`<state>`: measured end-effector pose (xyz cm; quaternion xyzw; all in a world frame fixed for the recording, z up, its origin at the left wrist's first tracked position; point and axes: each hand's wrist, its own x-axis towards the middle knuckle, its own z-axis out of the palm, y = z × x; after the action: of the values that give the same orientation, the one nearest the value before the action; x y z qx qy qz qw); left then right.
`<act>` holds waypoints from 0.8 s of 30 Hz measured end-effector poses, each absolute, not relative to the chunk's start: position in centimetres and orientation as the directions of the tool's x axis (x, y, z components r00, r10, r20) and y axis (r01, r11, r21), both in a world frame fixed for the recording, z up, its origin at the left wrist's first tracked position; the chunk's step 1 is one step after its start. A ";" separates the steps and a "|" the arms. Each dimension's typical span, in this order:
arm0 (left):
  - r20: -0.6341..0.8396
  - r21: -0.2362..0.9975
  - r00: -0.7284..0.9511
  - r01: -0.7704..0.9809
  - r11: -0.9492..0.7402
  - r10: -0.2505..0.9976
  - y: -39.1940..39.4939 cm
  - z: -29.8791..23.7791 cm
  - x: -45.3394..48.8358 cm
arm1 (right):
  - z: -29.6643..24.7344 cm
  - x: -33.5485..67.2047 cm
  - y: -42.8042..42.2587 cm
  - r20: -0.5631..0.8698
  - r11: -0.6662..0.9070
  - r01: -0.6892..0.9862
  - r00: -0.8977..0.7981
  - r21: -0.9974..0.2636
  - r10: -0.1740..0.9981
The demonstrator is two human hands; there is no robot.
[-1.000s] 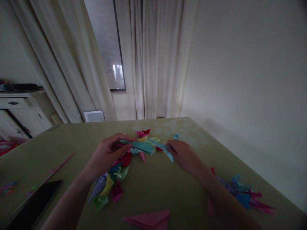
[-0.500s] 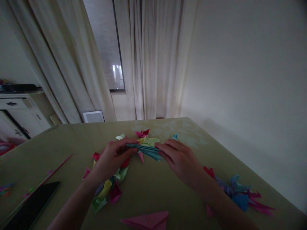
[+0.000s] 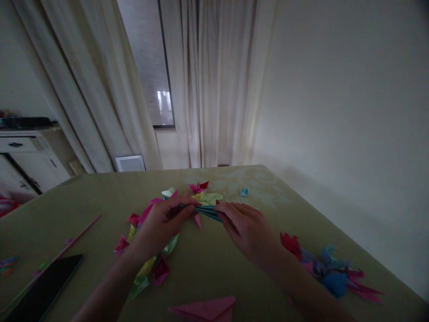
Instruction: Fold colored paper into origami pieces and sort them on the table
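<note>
A folded teal paper piece (image 3: 207, 211) lies between my two hands above the olive table (image 3: 234, 268). My left hand (image 3: 164, 221) pinches its left end with thumb and fingers closed. From the other side my right hand (image 3: 246, 228) grips its right end, fingers pressed together over the fold. Under and behind the hands is a pile of folded coloured papers (image 3: 157, 255) in pink, yellow and green.
More folded papers, blue, purple and red (image 3: 330, 273), lie at the right by my forearm. A pink folded sheet (image 3: 204, 308) sits at the near edge. A dark flat tablet (image 3: 43, 290) and a thin pink strip (image 3: 80, 235) are at the left. Curtains and a window stand behind.
My hands have drawn closer together; the teal paper, stretched long a second ago, is now folded short between them. The right hand moved left and nearer.
</note>
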<state>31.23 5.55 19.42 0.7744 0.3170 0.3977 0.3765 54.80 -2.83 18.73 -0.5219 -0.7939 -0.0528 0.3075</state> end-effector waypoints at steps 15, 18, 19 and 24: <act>0.160 0.858 0.623 0.296 -0.420 0.766 -3.3 15.0 29.3 | 18.4 56.0 -11.4 0.445 0.434 0.884 -0.323 -0.172 0.835; 0.092 0.692 0.670 0.488 -0.531 0.736 -4.4 9.3 27.4 | 16.6 57.1 -13.6 0.346 0.357 0.887 -0.249 -0.292 0.904; 0.073 0.648 0.693 0.514 -0.562 0.717 -4.4 7.7 26.9 | 16.0 57.2 -14.1 0.313 0.337 0.883 -0.236 -0.325 0.920; 0.043 0.639 0.683 0.542 -0.546 0.729 -4.0 4.8 26.6 | 13.7 56.1 -14.9 0.201 0.331 0.863 -0.272 -0.382 0.941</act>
<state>26.62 -3.98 4.78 0.8655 0.3673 0.1539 0.3039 56.14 -14.90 13.69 -0.5701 -0.7913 0.0987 0.1978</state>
